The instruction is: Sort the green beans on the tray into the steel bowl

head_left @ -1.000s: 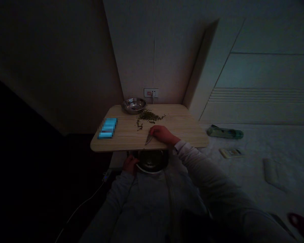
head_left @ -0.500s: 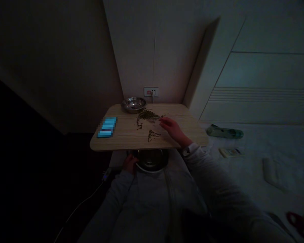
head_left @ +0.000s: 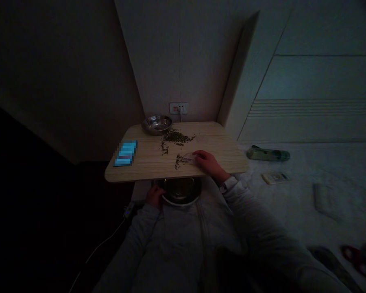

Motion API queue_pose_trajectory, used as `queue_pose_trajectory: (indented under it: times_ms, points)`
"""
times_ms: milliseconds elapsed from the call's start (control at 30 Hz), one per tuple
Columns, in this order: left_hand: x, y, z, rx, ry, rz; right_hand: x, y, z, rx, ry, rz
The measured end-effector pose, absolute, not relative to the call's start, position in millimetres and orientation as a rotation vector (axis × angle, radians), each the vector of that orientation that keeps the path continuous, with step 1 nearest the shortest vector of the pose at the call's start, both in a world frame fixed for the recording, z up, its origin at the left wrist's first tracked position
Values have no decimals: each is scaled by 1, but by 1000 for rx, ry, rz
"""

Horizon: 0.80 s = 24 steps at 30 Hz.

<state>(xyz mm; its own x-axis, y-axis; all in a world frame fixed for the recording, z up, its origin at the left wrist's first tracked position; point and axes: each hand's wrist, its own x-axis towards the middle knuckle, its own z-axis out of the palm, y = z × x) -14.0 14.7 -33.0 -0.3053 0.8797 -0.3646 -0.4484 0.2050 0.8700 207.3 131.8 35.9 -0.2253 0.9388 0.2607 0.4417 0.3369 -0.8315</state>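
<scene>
My right hand (head_left: 209, 163) is closed on a thin, see-through flat piece (head_left: 189, 158), held low over the wooden table (head_left: 146, 171). Beside that piece lies a small patch of little green beans (head_left: 177, 162). A larger heap of the same beans (head_left: 177, 137) spreads farther back, with a few strays around it. Below the table's front edge, my left hand (head_left: 154, 197) grips the rim of a wide metal bowl (head_left: 181, 191) on my lap. Inside the bowl it is too dark to make out much.
A second metal bowl (head_left: 157, 125) stands at the table's back left. A lit, blurred phone (head_left: 125, 153) lies at left. On the white bedding at right are a green bottle-like thing (head_left: 268, 154), a yellowish packet (head_left: 275, 178) and red-handled scissors (head_left: 358, 260).
My right hand moved from the front edge toward the heap, then back nearer me with the flat piece. A small patch of beans now lies in front of the heap. My left hand stayed put.
</scene>
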Motion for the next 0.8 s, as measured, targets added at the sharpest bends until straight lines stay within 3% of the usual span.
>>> queue_pose_trajectory:
  times_ms: [800]
  points:
    - [-12,17,-37,465,1237,1452,196,130,40,-1275,-1764,881]
